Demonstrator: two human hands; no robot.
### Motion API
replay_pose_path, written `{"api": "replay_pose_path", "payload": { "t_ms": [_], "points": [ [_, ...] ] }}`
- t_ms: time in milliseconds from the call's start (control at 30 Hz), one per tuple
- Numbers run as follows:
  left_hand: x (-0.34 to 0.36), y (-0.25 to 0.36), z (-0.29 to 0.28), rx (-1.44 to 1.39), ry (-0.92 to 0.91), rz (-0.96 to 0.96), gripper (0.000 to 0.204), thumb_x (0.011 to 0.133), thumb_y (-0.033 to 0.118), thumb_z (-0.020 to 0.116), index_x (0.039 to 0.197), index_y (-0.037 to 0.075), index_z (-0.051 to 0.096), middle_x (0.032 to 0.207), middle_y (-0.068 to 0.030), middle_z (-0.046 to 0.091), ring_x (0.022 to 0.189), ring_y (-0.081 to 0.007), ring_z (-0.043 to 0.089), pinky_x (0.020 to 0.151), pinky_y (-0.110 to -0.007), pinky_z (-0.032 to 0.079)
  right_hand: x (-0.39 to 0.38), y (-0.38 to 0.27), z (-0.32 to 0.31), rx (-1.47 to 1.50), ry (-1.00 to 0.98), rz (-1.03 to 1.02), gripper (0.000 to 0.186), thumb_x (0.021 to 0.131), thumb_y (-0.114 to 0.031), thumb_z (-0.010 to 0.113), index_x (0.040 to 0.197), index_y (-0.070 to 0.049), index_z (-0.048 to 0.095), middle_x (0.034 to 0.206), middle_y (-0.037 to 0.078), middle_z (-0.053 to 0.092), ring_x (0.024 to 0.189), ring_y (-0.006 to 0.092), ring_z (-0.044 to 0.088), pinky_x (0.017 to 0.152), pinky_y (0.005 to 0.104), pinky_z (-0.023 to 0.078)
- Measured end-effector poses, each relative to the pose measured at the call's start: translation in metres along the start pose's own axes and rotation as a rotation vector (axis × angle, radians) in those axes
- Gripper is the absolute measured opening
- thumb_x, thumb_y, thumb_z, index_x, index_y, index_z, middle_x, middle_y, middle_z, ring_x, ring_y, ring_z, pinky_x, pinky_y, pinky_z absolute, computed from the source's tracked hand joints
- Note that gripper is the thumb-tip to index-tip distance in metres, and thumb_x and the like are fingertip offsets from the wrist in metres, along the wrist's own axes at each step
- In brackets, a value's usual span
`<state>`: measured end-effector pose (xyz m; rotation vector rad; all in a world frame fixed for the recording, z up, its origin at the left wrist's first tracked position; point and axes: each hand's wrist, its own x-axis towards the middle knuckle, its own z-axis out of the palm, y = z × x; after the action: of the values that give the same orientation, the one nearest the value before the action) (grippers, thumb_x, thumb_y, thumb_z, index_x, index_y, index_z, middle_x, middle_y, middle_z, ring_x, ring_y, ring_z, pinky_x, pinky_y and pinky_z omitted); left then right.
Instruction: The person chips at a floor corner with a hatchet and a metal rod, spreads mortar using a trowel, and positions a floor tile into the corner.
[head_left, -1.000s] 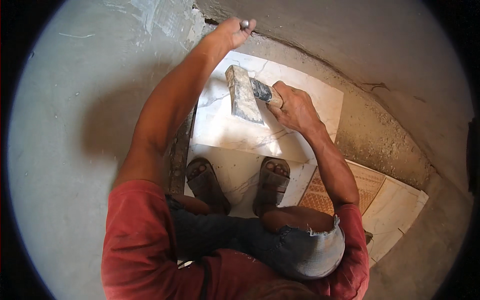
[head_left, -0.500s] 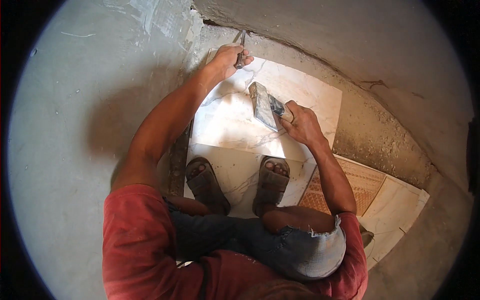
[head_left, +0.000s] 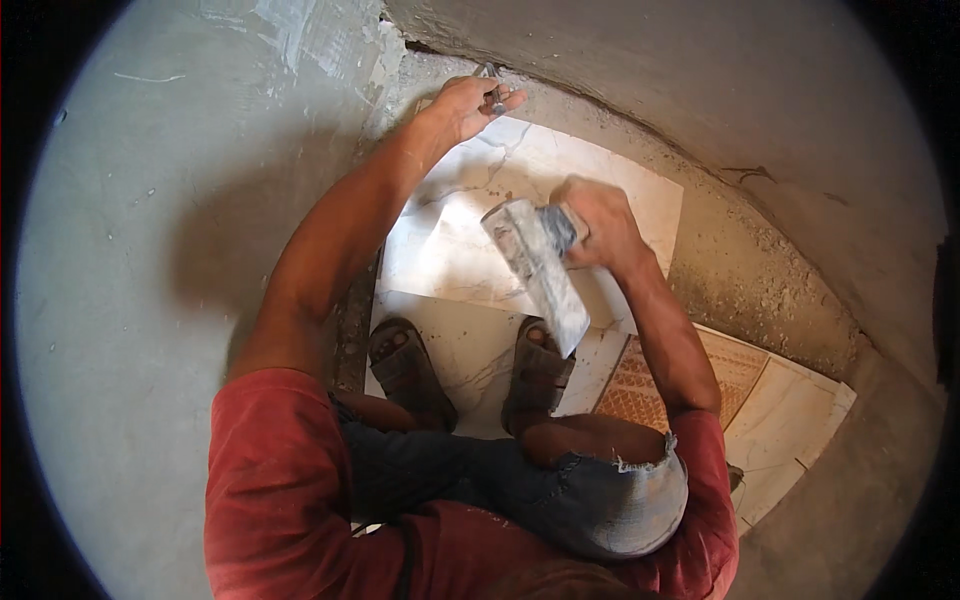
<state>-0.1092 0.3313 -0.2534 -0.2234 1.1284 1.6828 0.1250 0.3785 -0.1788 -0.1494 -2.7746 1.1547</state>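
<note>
My left hand (head_left: 468, 106) is closed around a slim metal chisel (head_left: 497, 98) near the back corner, where the rough strip meets the wall. The chisel's far end points at the bottom of the back wall; whether it touches there is hard to see. My right hand (head_left: 604, 222) grips a hammer (head_left: 540, 270) by its short handle, slightly blurred. Its long, grey-smeared head is raised above a pale marbled tile (head_left: 620, 170), with one end hanging over my right sandal. Beneath my left hand lies the tile's far left corner, partly covered.
Grey plastered walls rise on the left (head_left: 120, 260) and at the back (head_left: 650, 60). A rough concrete strip (head_left: 745, 265) runs beside the tile. At the right lies a brown patterned tile (head_left: 725, 370). My sandalled feet (head_left: 410, 370) stand on another marbled tile (head_left: 480, 360).
My right hand has drawn the hammer up and back toward me, its head now larger in view. My left hand has shifted slightly right and farther away, and the chisel's tilt has changed.
</note>
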Motion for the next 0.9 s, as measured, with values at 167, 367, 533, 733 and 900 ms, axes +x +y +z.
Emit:
{"api": "replay_pose_path", "payload": {
  "t_ms": [167, 367, 533, 733, 900],
  "points": [
    [0.001, 0.006, 0.002, -0.062, 0.034, -0.062, 0.011, 0.087, -0.002, 0.041, 0.09, -0.012, 0.042, 0.091, -0.0179, 0.046, 0.092, -0.031, 0.055, 0.084, -0.036, 0.053, 0.04, 0.041, 0.007, -0.292, -0.098, 0.484, 0.033, 0.068, -0.025, 0.064, 0.092, -0.006, 0.052, 0.087, 0.016, 0.06, 0.074, 0.0362, 0.059, 0.064, 0.0415, 0.047],
    [0.004, 0.0, -0.007, 0.018, -0.076, 0.01, 0.017, 0.089, 0.006, 0.044, 0.093, -0.01, 0.045, 0.089, -0.0186, 0.053, 0.091, -0.0254, 0.058, 0.076, -0.034, 0.054, 0.025, 0.02, 0.005, -0.097, 0.154, -0.118, 0.031, 0.065, -0.019, 0.064, 0.09, -0.004, 0.053, 0.083, 0.017, 0.06, 0.075, 0.0388, 0.057, 0.065, 0.0447, 0.045],
    [0.011, 0.005, -0.025, 0.299, -0.043, 0.054, 0.023, 0.088, 0.016, 0.05, 0.096, -0.006, 0.052, 0.091, -0.0178, 0.061, 0.076, -0.0187, 0.057, 0.062, -0.029, 0.052, 0.051, 0.017, 0.011, -0.245, -0.042, 0.329, 0.027, 0.071, -0.02, 0.06, 0.091, -0.004, 0.053, 0.081, 0.021, 0.06, 0.074, 0.0375, 0.058, 0.066, 0.0449, 0.046],
    [-0.018, 0.019, 0.006, 0.425, -0.169, -0.114, 0.031, 0.09, 0.016, 0.045, 0.11, -0.007, 0.047, 0.119, -0.0202, 0.043, 0.098, -0.0222, 0.054, 0.071, -0.027, 0.054, 0.054, 0.045, 0.014, -0.187, -0.09, 0.553, 0.027, 0.073, -0.022, 0.057, 0.094, -0.005, 0.055, 0.079, 0.023, 0.06, 0.074, 0.0381, 0.059, 0.067, 0.0436, 0.047],
    [-0.014, 0.017, 0.009, 0.098, -0.015, -0.052, 0.019, 0.087, 0.009, 0.043, 0.094, -0.008, 0.047, 0.1, -0.0196, 0.057, 0.09, -0.0217, 0.06, 0.073, -0.03, 0.054, 0.04, 0.004, 0.009, -0.012, 0.205, 0.092, 0.025, 0.068, -0.02, 0.059, 0.085, -0.003, 0.053, 0.072, 0.023, 0.058, 0.07, 0.0404, 0.056, 0.066, 0.0418, 0.045]
  ]
}}
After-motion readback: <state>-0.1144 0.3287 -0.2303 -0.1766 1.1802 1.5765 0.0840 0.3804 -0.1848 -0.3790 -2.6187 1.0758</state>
